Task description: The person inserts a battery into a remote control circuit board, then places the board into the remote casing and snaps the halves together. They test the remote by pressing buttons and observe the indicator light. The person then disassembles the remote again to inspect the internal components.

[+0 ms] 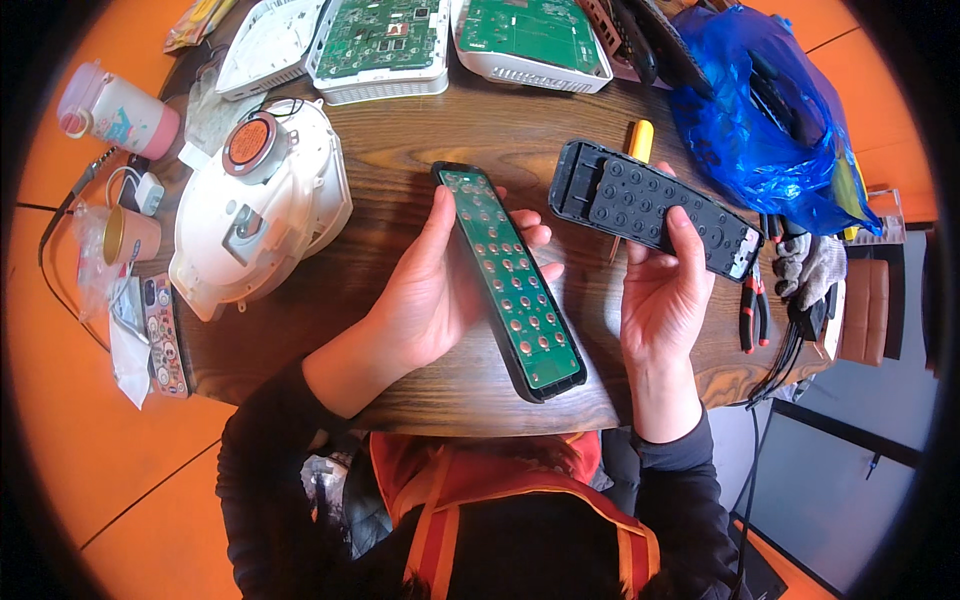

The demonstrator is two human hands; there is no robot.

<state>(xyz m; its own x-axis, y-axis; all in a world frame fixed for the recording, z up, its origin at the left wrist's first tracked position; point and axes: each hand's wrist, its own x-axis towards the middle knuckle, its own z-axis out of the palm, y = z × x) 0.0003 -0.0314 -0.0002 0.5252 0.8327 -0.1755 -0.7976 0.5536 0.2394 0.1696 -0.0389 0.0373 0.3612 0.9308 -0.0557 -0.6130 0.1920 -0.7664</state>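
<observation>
Remote [558,388] split in 2, both halves over the table [390,150]: our L hand [430,275] clasps the one w/ the green circuit board [513,270], our R hand [664,295] pinches the cover [573,185], btn pad [640,200] in it. Neither's out yet.

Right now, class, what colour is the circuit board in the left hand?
The circuit board is green with a coppery dot pattern, seen best in the head view.
</observation>
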